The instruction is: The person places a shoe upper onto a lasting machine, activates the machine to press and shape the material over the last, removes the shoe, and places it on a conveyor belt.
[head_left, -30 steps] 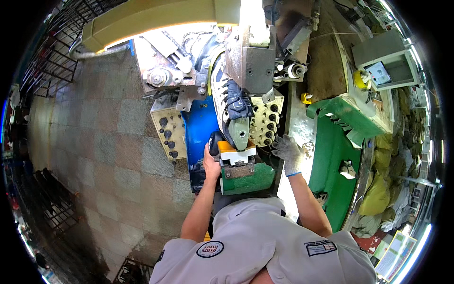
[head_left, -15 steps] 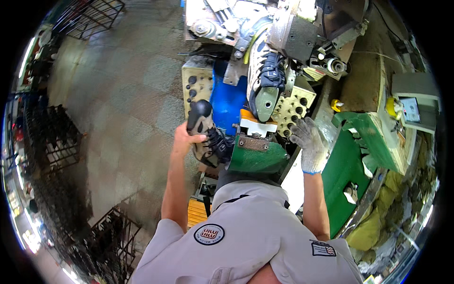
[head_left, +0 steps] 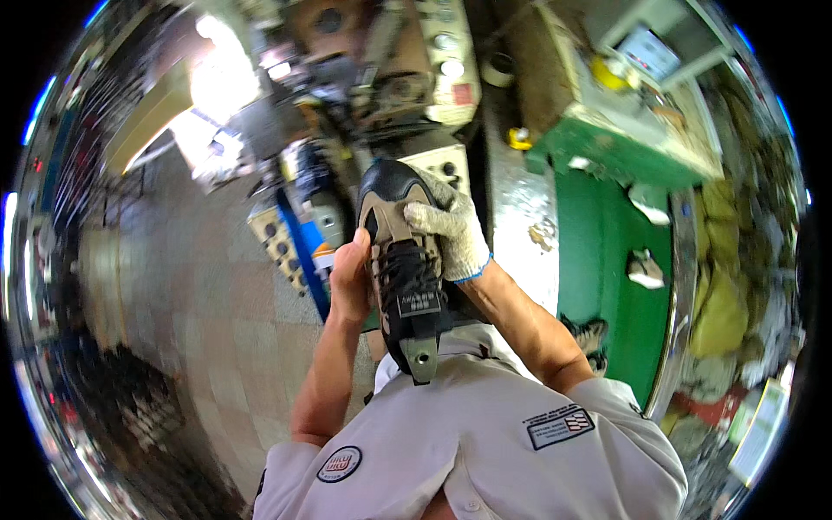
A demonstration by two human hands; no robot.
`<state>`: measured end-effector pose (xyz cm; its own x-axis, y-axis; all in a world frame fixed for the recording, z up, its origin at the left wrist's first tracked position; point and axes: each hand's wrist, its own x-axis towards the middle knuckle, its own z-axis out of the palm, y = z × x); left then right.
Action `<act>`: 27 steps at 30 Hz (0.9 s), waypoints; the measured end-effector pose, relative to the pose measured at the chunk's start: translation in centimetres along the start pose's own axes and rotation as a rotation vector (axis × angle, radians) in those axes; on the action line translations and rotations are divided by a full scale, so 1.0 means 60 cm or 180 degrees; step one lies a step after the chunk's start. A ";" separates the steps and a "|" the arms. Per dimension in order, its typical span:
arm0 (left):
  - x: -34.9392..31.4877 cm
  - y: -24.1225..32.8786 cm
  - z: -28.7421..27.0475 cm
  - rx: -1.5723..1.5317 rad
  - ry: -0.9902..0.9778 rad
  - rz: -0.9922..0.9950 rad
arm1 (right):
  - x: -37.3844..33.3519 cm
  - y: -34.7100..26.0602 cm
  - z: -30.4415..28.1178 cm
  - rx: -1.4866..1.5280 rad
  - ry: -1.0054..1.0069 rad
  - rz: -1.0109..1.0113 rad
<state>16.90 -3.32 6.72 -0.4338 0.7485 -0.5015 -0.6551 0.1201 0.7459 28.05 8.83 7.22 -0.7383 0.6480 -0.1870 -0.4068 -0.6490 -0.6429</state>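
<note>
A black and tan lace-up shoe (head_left: 406,269) is in front of my chest, toe away from me, with a green shoe last showing at its heel opening. My bare left hand (head_left: 351,276) grips its left side, thumb on the upper. On the other side my right hand (head_left: 451,230), in a white knitted glove, closes around the shoe near the toe, thumb across the top. The fingers of both hands beneath the shoe are hidden. Beyond my left hand, another shoe on a last (head_left: 322,204) sits in the machine (head_left: 347,87), blurred.
A green workbench (head_left: 594,251) runs along the right, with a light shoe (head_left: 646,269) and a dark shoe (head_left: 589,334) on it. A yellow tape measure (head_left: 519,139) lies at the bench's far end. Dark racks (head_left: 139,416) stand at the left on the tiled floor (head_left: 251,381).
The shoe in my left hand has come up to the middle and turned toe-away. My right hand has moved in and taken hold of it. My view has swung to the right.
</note>
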 end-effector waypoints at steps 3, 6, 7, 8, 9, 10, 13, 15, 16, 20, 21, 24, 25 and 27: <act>0.018 -0.029 0.029 0.2477 -0.0115 0.1007 | -0.035 -0.048 -0.118 0.0235 0.0307 -0.0260; 0.034 0.011 0.021 0.2766 0.0727 0.3107 | -0.093 -0.078 -0.270 0.0328 0.0920 -0.0669; 0.047 0.024 -0.019 0.2894 0.1209 0.3498 | -0.112 -0.082 -0.325 0.0419 0.1077 -0.0711; 0.058 0.037 -0.024 0.3125 0.1584 0.3402 | -0.132 -0.082 -0.390 0.0551 0.1227 -0.0792; 0.065 0.044 -0.024 0.3369 0.2001 0.3303 | -0.156 -0.089 -0.438 0.0401 0.1551 -0.0847; 0.072 0.042 -0.019 0.3767 0.2217 0.2850 | -0.182 -0.101 -0.482 0.0262 0.1860 -0.0893; 0.149 0.032 -0.081 0.3674 0.1748 0.2249 | -0.262 -0.141 -0.620 0.0131 0.2274 -0.0917; 0.170 0.020 -0.073 0.3636 0.1608 0.2326 | -0.319 -0.158 -0.728 -0.0082 0.2696 -0.0889; 0.171 0.014 -0.041 0.3545 0.1543 0.2424 | -0.357 -0.162 -0.804 -0.0159 0.2827 -0.0733; 0.176 0.026 -0.128 0.3739 0.1615 0.2706 | -0.410 -0.194 -0.970 -0.1785 0.3479 0.0249; 0.203 0.019 -0.120 0.3763 0.1433 0.2749 | -0.452 -0.195 -1.027 -0.2203 0.3720 0.0535; 0.194 -0.010 -0.128 0.3855 0.1615 0.2460 | -0.470 -0.220 -1.085 -0.2983 0.5059 0.0895; 0.185 -0.019 -0.130 0.3864 0.1708 0.2299 | -0.475 -0.233 -1.098 -0.2744 0.5441 0.0794; 0.167 -0.035 -0.134 0.3804 0.1798 0.1926 | -0.510 -0.258 -1.158 -0.2429 0.5773 0.0767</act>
<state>8.96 -1.33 -3.42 -0.8170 0.5631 0.1243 0.4865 0.5575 0.6727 94.31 26.78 -28.72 0.7837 0.4833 -0.3901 0.2385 -0.8141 -0.5295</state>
